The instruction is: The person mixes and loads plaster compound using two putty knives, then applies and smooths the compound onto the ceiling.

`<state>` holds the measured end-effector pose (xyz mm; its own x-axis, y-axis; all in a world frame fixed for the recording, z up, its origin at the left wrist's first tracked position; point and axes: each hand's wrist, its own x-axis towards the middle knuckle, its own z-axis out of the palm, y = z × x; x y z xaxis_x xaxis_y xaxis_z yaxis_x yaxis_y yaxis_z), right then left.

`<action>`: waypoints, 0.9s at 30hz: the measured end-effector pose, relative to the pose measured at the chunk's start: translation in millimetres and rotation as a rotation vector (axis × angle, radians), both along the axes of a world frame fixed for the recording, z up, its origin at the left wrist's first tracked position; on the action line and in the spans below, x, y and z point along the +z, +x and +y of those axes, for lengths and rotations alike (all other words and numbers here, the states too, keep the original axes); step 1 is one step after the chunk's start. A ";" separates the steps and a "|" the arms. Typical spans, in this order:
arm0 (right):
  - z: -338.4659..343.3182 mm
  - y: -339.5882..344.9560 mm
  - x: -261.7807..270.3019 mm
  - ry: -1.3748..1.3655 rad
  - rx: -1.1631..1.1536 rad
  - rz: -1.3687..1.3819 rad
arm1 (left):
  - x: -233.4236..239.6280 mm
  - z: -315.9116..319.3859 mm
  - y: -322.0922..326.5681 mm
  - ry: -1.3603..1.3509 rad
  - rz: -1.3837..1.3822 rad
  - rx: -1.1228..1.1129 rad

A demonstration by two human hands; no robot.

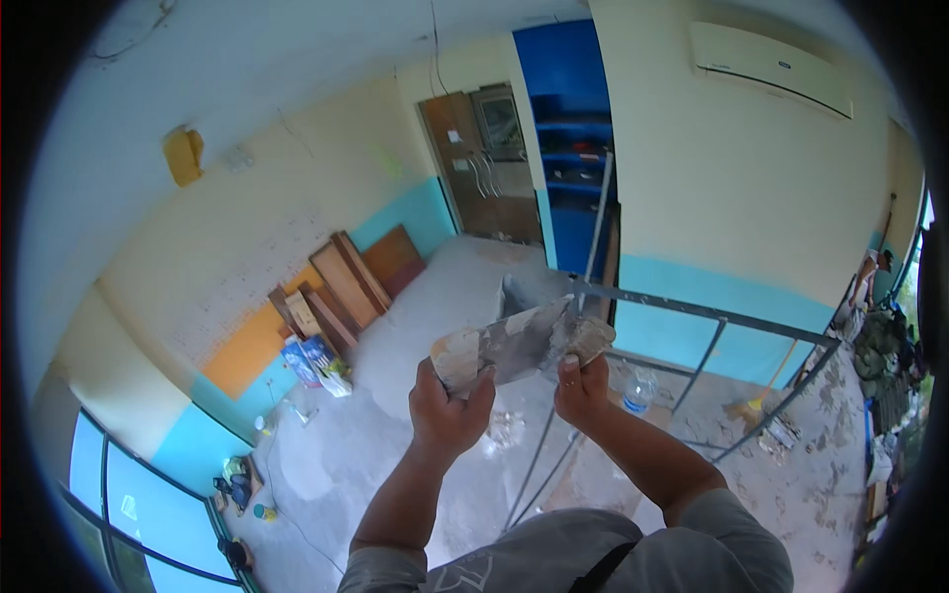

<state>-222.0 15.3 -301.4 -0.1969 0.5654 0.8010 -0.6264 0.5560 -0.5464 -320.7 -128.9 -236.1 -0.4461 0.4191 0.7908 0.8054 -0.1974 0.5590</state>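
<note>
My left hand (446,416) grips one end of a wide, flat putty blade (519,342), with the thumb on its near face. Grey and off-white compound smears the blade. At its right end, my right hand (583,393) pinches a smaller compound-caked scraper (591,342) between thumb and fingers. The scraper meets or overlaps the blade; the exact contact cannot be made out. Just beyond the blade, a grey open-topped container (523,293) is partly hidden by it.
A dark metal frame (660,300), apparently scaffolding, rises at right. Far below on the dusty floor (326,459) are a clear plastic bottle (639,389), a broom (745,409) and a cable (285,504). Wooden boards (348,278) and bags (311,362) rest by the left wall.
</note>
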 end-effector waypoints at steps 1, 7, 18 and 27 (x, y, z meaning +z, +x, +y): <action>1.0 -4.2 2.7 0.015 0.007 0.023 | 5.9 -0.2 -4.4 0.010 0.004 0.008; 13.5 -22.5 2.5 0.075 0.009 0.049 | 47.7 -6.1 -32.1 0.184 0.119 0.091; 54.9 7.0 -55.8 -0.117 -0.287 -0.202 | 348.5 -84.2 -83.7 0.787 0.534 0.690; 80.4 27.1 -106.9 -0.223 -0.305 -0.289 | 515.0 -111.9 -114.7 0.719 0.745 0.689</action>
